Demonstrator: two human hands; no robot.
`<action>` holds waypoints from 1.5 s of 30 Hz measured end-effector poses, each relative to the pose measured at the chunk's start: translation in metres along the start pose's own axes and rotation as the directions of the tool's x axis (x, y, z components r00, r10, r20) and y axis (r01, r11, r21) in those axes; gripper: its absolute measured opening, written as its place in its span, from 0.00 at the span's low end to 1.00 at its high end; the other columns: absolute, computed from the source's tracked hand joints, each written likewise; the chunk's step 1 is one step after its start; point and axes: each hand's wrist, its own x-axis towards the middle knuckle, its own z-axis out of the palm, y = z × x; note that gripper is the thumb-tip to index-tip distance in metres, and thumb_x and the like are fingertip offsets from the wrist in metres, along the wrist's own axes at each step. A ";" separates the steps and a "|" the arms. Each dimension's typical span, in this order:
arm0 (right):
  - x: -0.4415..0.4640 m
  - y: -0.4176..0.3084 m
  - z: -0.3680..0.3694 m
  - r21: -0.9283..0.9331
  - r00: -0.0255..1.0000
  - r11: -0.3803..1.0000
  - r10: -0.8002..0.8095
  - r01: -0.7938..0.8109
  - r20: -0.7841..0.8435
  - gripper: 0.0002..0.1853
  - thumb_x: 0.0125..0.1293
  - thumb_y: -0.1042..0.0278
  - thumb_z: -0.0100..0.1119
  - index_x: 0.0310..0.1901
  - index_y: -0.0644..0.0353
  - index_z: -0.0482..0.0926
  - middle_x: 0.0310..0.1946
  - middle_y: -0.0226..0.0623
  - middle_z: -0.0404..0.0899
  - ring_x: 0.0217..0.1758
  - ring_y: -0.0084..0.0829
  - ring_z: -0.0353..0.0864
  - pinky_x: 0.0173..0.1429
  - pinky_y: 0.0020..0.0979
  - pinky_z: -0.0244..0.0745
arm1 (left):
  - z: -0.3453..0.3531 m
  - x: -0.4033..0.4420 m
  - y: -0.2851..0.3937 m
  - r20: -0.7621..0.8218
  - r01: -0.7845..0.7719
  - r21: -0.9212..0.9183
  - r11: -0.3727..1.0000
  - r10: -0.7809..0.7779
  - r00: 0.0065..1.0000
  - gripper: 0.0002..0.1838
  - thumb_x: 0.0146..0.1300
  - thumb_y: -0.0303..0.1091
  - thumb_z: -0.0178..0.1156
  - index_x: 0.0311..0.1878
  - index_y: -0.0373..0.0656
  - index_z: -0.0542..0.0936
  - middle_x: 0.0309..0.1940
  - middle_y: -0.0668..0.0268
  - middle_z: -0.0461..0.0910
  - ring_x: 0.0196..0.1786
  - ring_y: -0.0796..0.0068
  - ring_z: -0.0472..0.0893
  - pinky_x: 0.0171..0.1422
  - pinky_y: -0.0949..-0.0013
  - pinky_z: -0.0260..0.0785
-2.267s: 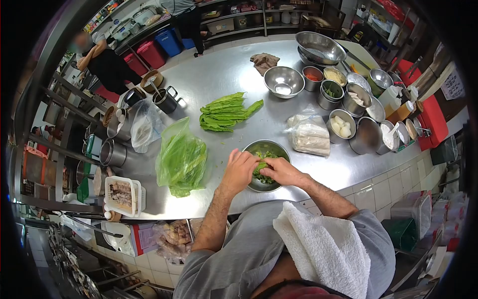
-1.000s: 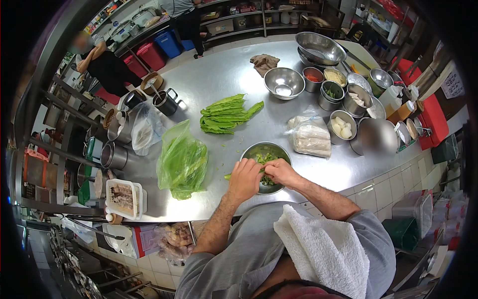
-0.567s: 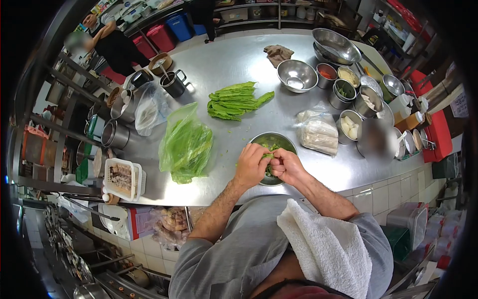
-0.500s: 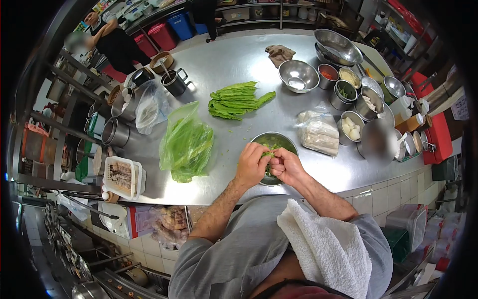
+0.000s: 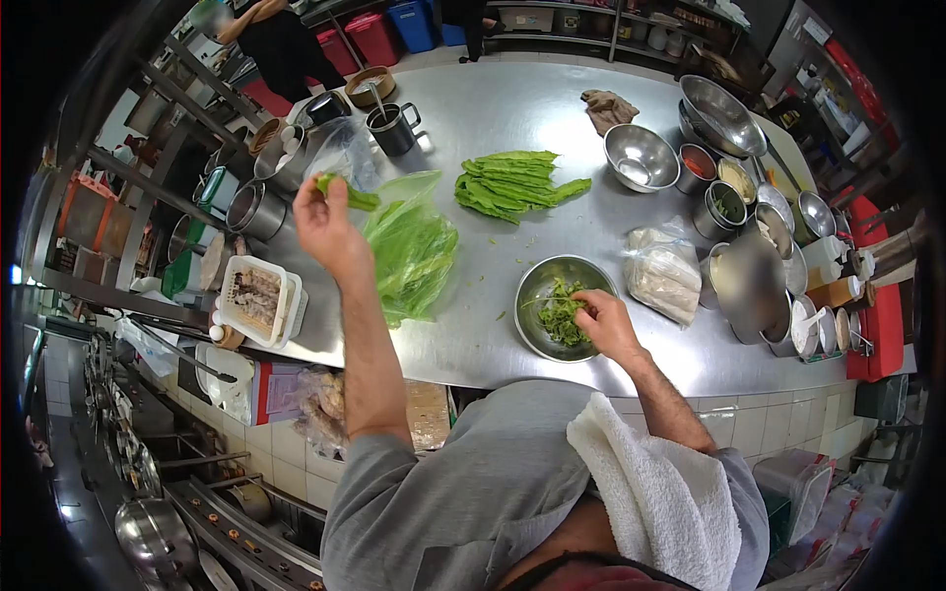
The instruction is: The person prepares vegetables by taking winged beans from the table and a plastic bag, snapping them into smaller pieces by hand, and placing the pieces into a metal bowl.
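Note:
My left hand (image 5: 335,229) is raised over the table's left part, its fingers closed on a green bean (image 5: 363,199), above and left of a green plastic bag (image 5: 409,258). Over the right side of a steel bowl (image 5: 535,330), my right hand (image 5: 608,327) is closed at the fingertips against cut green pieces (image 5: 562,320) in the bowl; what it pinches is too small to name. Several long, ridged green beans (image 5: 517,184) lie in a pile beyond the bowl. Small green scraps are scattered on the metal between bag and bowl.
On the steel table (image 5: 473,345) an empty steel bowl (image 5: 641,158), a brown cloth (image 5: 609,110), a wrapped white bundle (image 5: 662,271) and several ingredient pots stand right. At left are a metal mug (image 5: 393,130) and a white basket (image 5: 258,300). A person (image 5: 281,49) stands beyond.
My hands have parted: the left one swung up and left with a green bean, while the right stayed at the bowl. The camera view has shifted, moving the table contents rightward.

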 end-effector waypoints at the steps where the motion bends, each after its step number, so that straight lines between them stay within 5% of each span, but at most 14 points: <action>1: 0.000 0.000 0.001 0.002 1.000 1.000 -0.003 0.003 0.000 0.14 0.56 0.75 0.56 0.45 0.67 0.79 0.36 0.47 0.79 0.34 0.37 0.80 0.40 0.33 0.74 | -0.005 0.011 -0.010 0.001 -0.003 0.001 1.000 0.003 1.000 0.13 0.64 0.23 0.59 0.52 0.35 0.74 0.43 0.64 0.77 0.43 0.77 0.77 0.49 0.76 0.70; 4: 0.001 0.002 0.005 -0.057 0.996 0.995 -0.086 0.086 0.005 0.13 0.57 0.76 0.56 0.45 0.67 0.79 0.37 0.49 0.79 0.38 0.43 0.80 0.44 0.37 0.74 | -0.021 0.021 -0.042 0.130 0.065 0.257 0.964 -0.102 0.986 0.13 0.63 0.27 0.61 0.50 0.35 0.76 0.39 0.65 0.79 0.41 0.79 0.78 0.47 0.76 0.71; 6: 0.000 0.003 0.009 -0.212 0.982 0.960 -0.166 0.182 0.093 0.14 0.57 0.77 0.53 0.45 0.66 0.79 0.38 0.50 0.78 0.43 0.49 0.78 0.49 0.42 0.74 | -0.026 0.019 -0.056 0.419 -0.112 0.758 0.643 -0.349 0.838 0.16 0.59 0.30 0.64 0.48 0.33 0.77 0.40 0.59 0.82 0.39 0.68 0.82 0.44 0.67 0.72; 7: 0.001 0.006 0.011 -0.212 0.983 0.961 -0.162 0.177 0.087 0.14 0.57 0.77 0.53 0.45 0.66 0.79 0.38 0.50 0.78 0.43 0.49 0.78 0.49 0.42 0.74 | -0.031 0.021 -0.067 0.426 -0.115 0.755 0.646 -0.349 0.835 0.16 0.59 0.30 0.64 0.48 0.33 0.77 0.40 0.59 0.82 0.39 0.68 0.82 0.44 0.67 0.72; 9: 0.000 0.012 0.016 -0.314 0.975 0.939 -0.079 0.142 0.207 0.14 0.58 0.78 0.52 0.46 0.66 0.79 0.39 0.49 0.77 0.45 0.50 0.77 0.53 0.42 0.72 | -0.044 0.025 -0.088 0.402 -0.373 0.894 0.247 -0.809 0.429 0.25 0.54 0.39 0.68 0.53 0.37 0.77 0.44 0.54 0.82 0.46 0.57 0.82 0.52 0.60 0.72; 12: -0.003 0.013 0.013 -0.360 0.966 0.918 -0.082 0.169 0.246 0.15 0.58 0.78 0.52 0.47 0.66 0.79 0.41 0.48 0.77 0.47 0.48 0.76 0.54 0.42 0.72 | -0.057 0.014 -0.100 0.393 -0.433 0.872 0.227 -0.852 0.346 0.32 0.50 0.44 0.70 0.58 0.41 0.75 0.52 0.51 0.78 0.57 0.53 0.76 0.61 0.56 0.68; 13: -0.004 0.013 0.012 -0.360 0.965 0.916 -0.090 0.177 0.247 0.15 0.58 0.78 0.53 0.47 0.66 0.79 0.42 0.48 0.76 0.48 0.48 0.76 0.54 0.42 0.71 | -0.056 0.009 -0.093 0.399 -0.437 0.869 0.231 -0.851 0.343 0.32 0.50 0.44 0.70 0.58 0.41 0.75 0.52 0.51 0.78 0.57 0.53 0.76 0.61 0.56 0.68; 15: -0.005 0.011 0.009 -0.340 0.969 0.924 -0.100 0.175 0.227 0.15 0.58 0.77 0.53 0.48 0.64 0.79 0.42 0.47 0.76 0.49 0.46 0.75 0.54 0.42 0.70 | -0.051 -0.007 -0.077 0.539 -0.492 0.830 0.263 -0.608 0.584 0.38 0.47 0.46 0.71 0.61 0.39 0.72 0.60 0.50 0.72 0.65 0.54 0.69 0.66 0.57 0.63; 19: -0.003 0.007 0.004 -0.278 0.980 0.947 -0.117 0.159 0.162 0.15 0.60 0.73 0.55 0.50 0.62 0.79 0.42 0.44 0.76 0.49 0.44 0.74 0.54 0.41 0.69 | -0.014 -0.016 -0.033 0.532 -0.409 0.847 0.340 -0.548 0.646 0.34 0.52 0.43 0.69 0.61 0.40 0.72 0.62 0.50 0.69 0.67 0.53 0.66 0.67 0.57 0.62; 21: -0.002 0.005 0.003 -0.256 0.981 0.954 -0.119 0.155 0.151 0.15 0.60 0.73 0.56 0.50 0.62 0.78 0.42 0.44 0.76 0.49 0.44 0.74 0.54 0.41 0.69 | 0.009 -0.025 -0.023 0.642 -0.409 0.668 0.621 -0.204 0.739 0.24 0.54 0.34 0.66 0.56 0.42 0.76 0.53 0.54 0.76 0.61 0.52 0.71 0.64 0.59 0.63; 26: -0.005 -0.003 0.005 -0.210 0.976 0.957 -0.177 0.200 0.124 0.14 0.61 0.72 0.57 0.49 0.62 0.79 0.41 0.43 0.76 0.47 0.44 0.75 0.53 0.41 0.70 | 0.038 -0.073 -0.078 0.831 -0.509 0.531 0.677 -0.297 0.471 0.19 0.54 0.26 0.63 0.51 0.47 0.79 0.50 0.57 0.75 0.56 0.56 0.71 0.60 0.63 0.65; 32: -0.020 -0.007 -0.001 -0.127 0.971 0.967 -0.203 0.218 0.127 0.13 0.63 0.72 0.56 0.49 0.64 0.78 0.39 0.45 0.76 0.44 0.45 0.77 0.49 0.40 0.72 | 0.028 -0.128 -0.163 0.711 -0.527 0.692 0.493 -0.341 0.614 0.17 0.53 0.28 0.65 0.48 0.52 0.82 0.61 0.62 0.66 0.65 0.56 0.61 0.67 0.50 0.52; 39: -0.018 -0.005 -0.011 -0.027 0.984 0.987 -0.154 0.157 0.084 0.13 0.64 0.72 0.54 0.49 0.66 0.77 0.38 0.46 0.76 0.41 0.44 0.77 0.46 0.37 0.73 | 0.032 -0.119 -0.168 0.765 -0.609 0.641 0.467 -0.326 0.555 0.15 0.56 0.32 0.64 0.48 0.48 0.79 0.59 0.63 0.68 0.65 0.59 0.62 0.69 0.48 0.47; 45: 0.033 -0.037 -0.023 -0.197 0.921 0.932 -0.342 0.306 -0.186 0.17 0.65 0.68 0.57 0.54 0.63 0.74 0.39 0.44 0.75 0.41 0.44 0.76 0.46 0.40 0.70 | 0.061 -0.107 -0.100 0.862 -0.475 0.446 0.759 -0.221 0.456 0.09 0.63 0.31 0.57 0.44 0.39 0.76 0.43 0.59 0.78 0.50 0.59 0.76 0.64 0.49 0.57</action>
